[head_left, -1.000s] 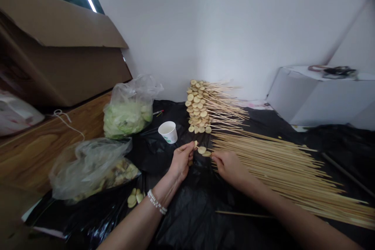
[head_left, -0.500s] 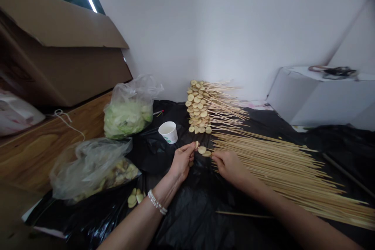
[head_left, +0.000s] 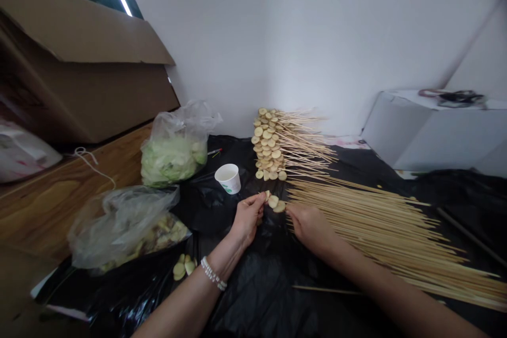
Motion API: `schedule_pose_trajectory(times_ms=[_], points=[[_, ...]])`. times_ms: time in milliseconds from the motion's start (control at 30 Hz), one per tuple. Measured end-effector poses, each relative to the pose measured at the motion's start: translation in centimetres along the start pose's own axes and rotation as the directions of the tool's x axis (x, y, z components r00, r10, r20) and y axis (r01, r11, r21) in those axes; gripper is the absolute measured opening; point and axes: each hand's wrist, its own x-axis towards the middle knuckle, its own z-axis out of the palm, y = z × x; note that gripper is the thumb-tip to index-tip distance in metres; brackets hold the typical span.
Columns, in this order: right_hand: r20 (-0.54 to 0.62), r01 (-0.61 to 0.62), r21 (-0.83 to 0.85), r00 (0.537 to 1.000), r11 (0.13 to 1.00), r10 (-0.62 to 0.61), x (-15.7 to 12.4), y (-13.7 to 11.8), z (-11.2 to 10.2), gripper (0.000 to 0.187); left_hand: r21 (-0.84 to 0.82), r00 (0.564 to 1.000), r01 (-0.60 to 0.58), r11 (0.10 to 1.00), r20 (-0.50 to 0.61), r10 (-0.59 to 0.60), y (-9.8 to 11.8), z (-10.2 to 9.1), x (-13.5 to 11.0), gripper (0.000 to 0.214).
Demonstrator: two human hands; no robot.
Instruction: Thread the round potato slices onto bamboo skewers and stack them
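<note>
Pinched between the fingertips of my left hand [head_left: 249,216] is a pale potato slice [head_left: 267,195] at the tip end of a skewer. Two more potato slices [head_left: 276,204] sit on that skewer between my hands. My right hand [head_left: 311,224] is closed round the skewer just right of them; its fingers hide most of the stick. Beyond my hands lies a stack of filled potato skewers [head_left: 269,145], slices to the left and sticks to the right. Bare bamboo skewers [head_left: 380,237] spread out beside and under my right forearm. A few loose slices [head_left: 184,266] lie left of my left forearm.
A white paper cup [head_left: 227,179] stands on the black plastic sheet [head_left: 253,285]. Two clear bags, one of green leaves [head_left: 170,161], one of slices [head_left: 158,232], lie left. A cardboard box [head_left: 106,95] is behind them; a white box [head_left: 431,129] stands right.
The slice nearest my right hand has turned to show more of its flat face. The left-hand slice has shifted very slightly; both hands keep their grip.
</note>
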Motion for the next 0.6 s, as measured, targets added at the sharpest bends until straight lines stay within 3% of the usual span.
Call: schedule_pose_trajectory(times_ms=[333,467,600], points=[[-0.036,-0.003,-0.077,0.999,0.997,0.000,0.1,0.2,-0.8,0.027,-0.033,0.998,0.058,0.998,0.026,-0.057,0.6,0.4,-0.1,0.043],[-0.078,-0.010,-0.097,0.997,0.995,0.002,0.1,0.3,-1.5,0.028,-0.230,0.989,0.150,0.962,0.055,-0.141,1.6,0.0,0.2,0.038],[-0.116,-0.013,-0.119,0.993,0.993,-0.001,0.1,0.4,-1.9,0.027,-0.500,0.942,0.336,0.798,0.186,-0.279,2.9,-0.7,0.3,0.025]])
